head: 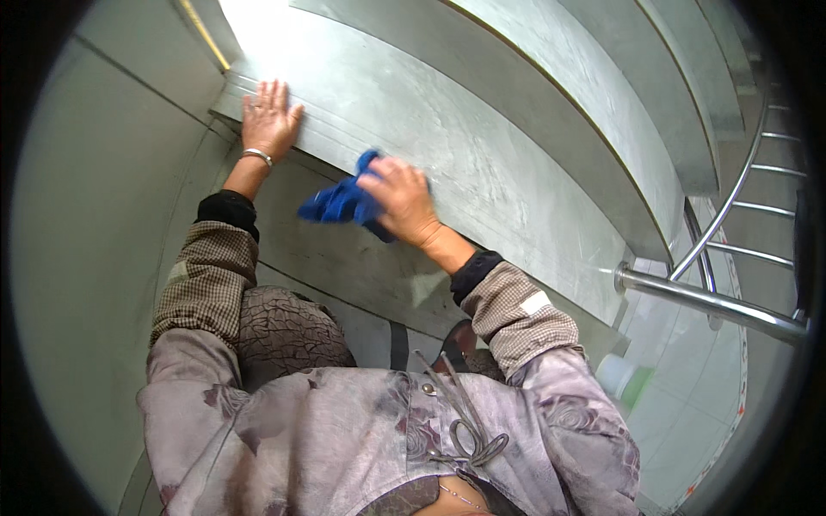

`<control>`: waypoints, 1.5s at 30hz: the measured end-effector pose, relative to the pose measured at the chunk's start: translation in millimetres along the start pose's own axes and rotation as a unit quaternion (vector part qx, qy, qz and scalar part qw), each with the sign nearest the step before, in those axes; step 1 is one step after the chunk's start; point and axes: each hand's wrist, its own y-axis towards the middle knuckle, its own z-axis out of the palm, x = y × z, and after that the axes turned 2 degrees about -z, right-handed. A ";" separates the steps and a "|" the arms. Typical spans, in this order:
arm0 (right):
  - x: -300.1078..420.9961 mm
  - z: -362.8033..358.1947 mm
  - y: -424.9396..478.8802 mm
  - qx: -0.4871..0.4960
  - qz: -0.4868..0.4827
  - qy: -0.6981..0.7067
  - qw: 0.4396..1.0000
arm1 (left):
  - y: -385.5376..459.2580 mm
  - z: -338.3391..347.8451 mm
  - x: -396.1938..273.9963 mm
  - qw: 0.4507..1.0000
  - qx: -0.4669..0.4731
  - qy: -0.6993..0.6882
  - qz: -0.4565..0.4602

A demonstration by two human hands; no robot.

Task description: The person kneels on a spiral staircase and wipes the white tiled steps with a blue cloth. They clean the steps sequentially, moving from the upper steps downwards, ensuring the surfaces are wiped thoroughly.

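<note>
My left hand (270, 122) lies flat on the grey stone tread of a stair step (400, 122), near its end by the wall. Its fingers are spread a little, and it holds nothing. A silver bangle (258, 155) circles that wrist. In my right hand (403, 197) is a bunched blue cloth (342, 201), at the front edge of the same tread. Part of the cloth hangs over the edge in front of the riser (310, 219). The right hand is blurred, and its fingers hide some of the cloth.
More stone steps (581, 122) rise towards the upper right. A metal handrail (710, 300) with curved bars stands at the right end. On the tiled floor is a white and green container (623, 377). A pale tiled wall (97, 226) borders the left side.
</note>
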 end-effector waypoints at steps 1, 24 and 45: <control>10.2 6.1 6.0 0.009 -0.045 0.034 0.998 | -8.6 -0.5 6.2 0.998 -0.011 -0.029 0.051; -19.0 24.6 122.0 -0.229 0.089 0.061 0.967 | -81.2 29.4 67.8 0.947 -0.155 -0.279 -0.036; -105.2 -82.9 -128.0 -0.010 0.105 -0.070 0.992 | -69.7 41.3 75.5 0.990 -0.094 -0.093 0.057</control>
